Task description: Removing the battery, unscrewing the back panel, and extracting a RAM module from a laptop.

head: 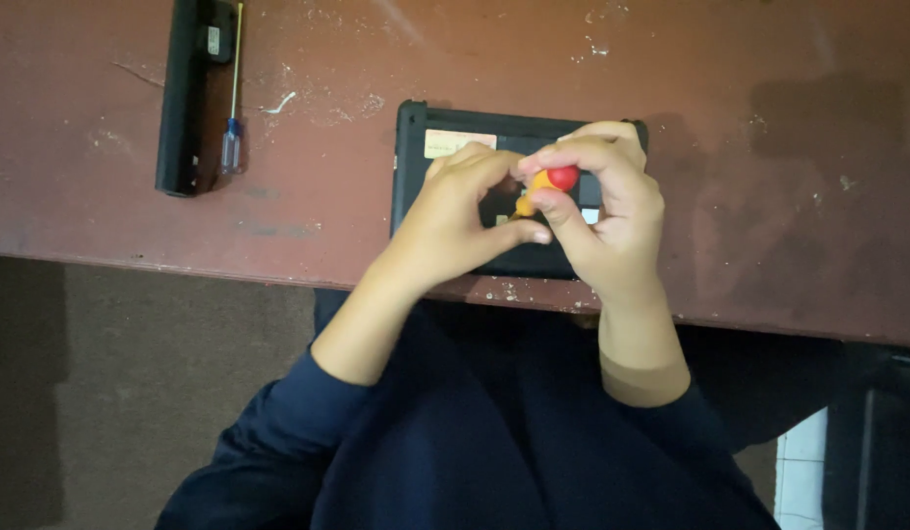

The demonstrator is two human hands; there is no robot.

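Reddish-brown and scuffed, the counter [671, 79] carries a black laptop [416, 147] lying bottom-up at its near edge, right in front of you. Both your hands meet over the laptop's middle. Your right hand [612, 216] is pinched on a small screwdriver [553, 183] with an orange handle and red cap, fingertips around the cap; your left hand [455, 211] curls in beside it, thumb stretched toward the shaft, seemingly steadying it. The tip itself is hidden under your fingers, so I cannot tell whether it sits in a screw.

To do this well, keep the screwdriver upright over the laptop, press down lightly on the cap, and turn with the fingertips only; let the left hand hold the shaft steady so the tip does not slip out.

Count: one laptop, two screwdrivers — the one you hold and a blue-handled screwdriver [231, 137] far to the laptop's left — and one long black battery [180, 98] touching that blue one's left side.
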